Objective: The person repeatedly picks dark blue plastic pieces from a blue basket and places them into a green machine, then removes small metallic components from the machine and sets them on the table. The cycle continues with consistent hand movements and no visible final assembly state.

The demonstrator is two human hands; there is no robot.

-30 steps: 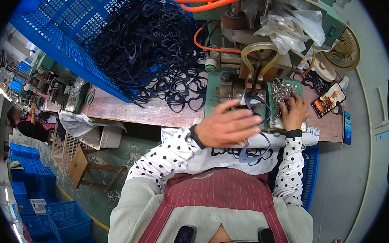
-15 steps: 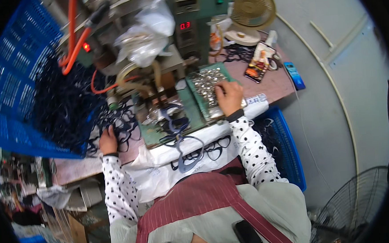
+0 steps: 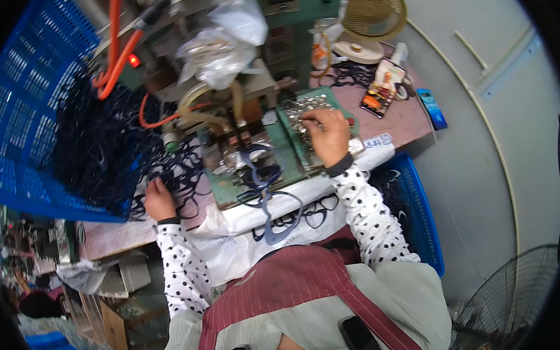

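My left hand (image 3: 160, 200) is at the edge of a heap of dark eyeglass frames (image 3: 183, 171) on the pink tabletop. Its fingers are curled against the heap, and what they pinch is hard to make out. My right hand (image 3: 330, 136) reaches over a green tray (image 3: 288, 131) of small shiny metal parts (image 3: 317, 103). Thumb and fingertips come together among the parts; anything between them is too small to see. Between my hands, blue-grey eyeglass frames (image 3: 285, 221) hang at the front of the machine's green base (image 3: 230, 194).
A blue basket (image 3: 17, 120) heaped with dark frames stands left, another blue basket (image 3: 427, 214) lower right. Orange hoses (image 3: 119, 63) and a plastic bag (image 3: 221, 53) hang on the machine. A small fan (image 3: 372, 9), a packet (image 3: 382, 88) and a blue phone (image 3: 431, 108) are at right.
The view has shifted a little. My right hand has moved slightly left over the metal parts, its fingers more curled. My left hand stays by the frame heap. The machine's red digits no longer show.
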